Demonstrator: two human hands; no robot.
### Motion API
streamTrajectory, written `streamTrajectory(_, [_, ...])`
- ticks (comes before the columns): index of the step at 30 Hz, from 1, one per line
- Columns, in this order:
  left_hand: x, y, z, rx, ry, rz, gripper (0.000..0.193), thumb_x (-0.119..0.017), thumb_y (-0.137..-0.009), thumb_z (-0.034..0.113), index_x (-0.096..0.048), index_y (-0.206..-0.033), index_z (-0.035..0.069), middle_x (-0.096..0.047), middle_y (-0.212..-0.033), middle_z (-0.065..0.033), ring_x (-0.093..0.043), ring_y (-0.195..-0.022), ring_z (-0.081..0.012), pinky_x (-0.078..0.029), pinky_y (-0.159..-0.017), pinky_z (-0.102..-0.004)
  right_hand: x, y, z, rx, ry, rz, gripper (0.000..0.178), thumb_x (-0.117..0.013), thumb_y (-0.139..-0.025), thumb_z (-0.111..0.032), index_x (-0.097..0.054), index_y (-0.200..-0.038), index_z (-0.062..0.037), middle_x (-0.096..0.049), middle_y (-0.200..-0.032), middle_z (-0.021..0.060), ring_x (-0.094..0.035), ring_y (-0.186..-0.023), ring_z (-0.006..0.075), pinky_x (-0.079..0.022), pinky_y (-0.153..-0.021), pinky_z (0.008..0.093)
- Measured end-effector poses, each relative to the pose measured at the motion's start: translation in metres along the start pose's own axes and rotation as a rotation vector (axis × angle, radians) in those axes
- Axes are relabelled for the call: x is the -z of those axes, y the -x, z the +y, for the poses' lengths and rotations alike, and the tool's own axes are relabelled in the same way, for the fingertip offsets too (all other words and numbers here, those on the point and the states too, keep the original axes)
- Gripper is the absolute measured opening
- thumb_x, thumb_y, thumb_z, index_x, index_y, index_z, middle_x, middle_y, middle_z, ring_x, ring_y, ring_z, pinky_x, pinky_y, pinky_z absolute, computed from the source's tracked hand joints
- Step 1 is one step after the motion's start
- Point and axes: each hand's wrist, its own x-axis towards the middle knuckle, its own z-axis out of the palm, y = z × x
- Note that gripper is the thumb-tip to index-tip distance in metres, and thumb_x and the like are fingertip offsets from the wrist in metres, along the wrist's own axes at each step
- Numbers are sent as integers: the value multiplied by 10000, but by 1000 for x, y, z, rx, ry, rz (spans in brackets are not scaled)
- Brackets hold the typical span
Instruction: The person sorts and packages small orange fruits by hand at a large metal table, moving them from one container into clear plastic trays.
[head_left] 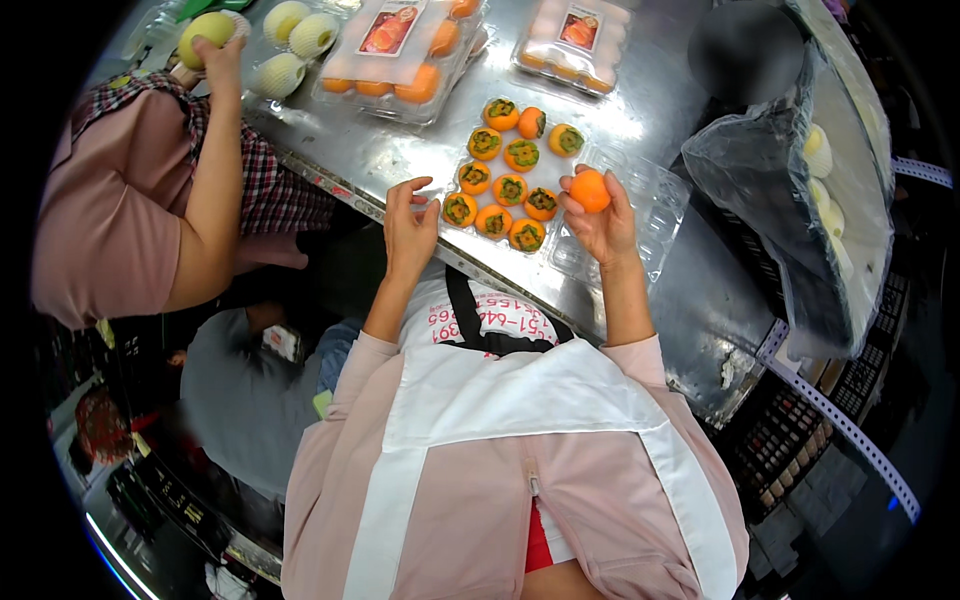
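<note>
My right hand [604, 228] has its fingers and thumb wrapped round an orange persimmon [590, 190], held over the clear plastic clamshell box [648, 222]. My left hand [408, 228] holds nothing; its fingers are bent and apart from the thumb, beside the left edge of the box. Between my hands, several persimmons [510, 189] sit in one half of the box with their green-brown calyxes up. One persimmon [532, 123] at the far side is tilted, its calyx facing right. The box's other half lies folded out to the right, under and beyond my right hand.
Packed clamshell boxes of persimmons [400, 55] are stacked at the far left; another packed box [572, 45] lies beyond. A co-worker's hand [218, 65] holds a yellow-green fruit near fruits in foam nets [280, 75]. A plastic-lined crate [850, 190] stands right of the metal table [660, 130].
</note>
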Motion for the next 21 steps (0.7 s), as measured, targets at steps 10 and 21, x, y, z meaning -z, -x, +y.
streamTrajectory(10, [4, -50, 5, 409, 827, -5, 461, -441, -873, 295, -324, -1198, -10, -414, -1097, -178, -495, -962, -269, -472, -793, -345, 2, -19, -2, 377, 1480, 389, 553, -674, -689, -204, -422, -1149, -29, -523, -968, 129, -532, -915, 215, -434, -763, 306])
streamTrajectory(21, [-6, -105, 28, 638, 1508, 15, 834, -436, -775, 577, 65, -1325, 199, -4, -1330, -166, -151, -1203, -436, -349, -883, -579, -26, -45, 25, 305, 2173, 856, 474, -735, -582, -288, -508, -930, -59, -567, -860, 139, -523, -841, 307, -432, -698, 393])
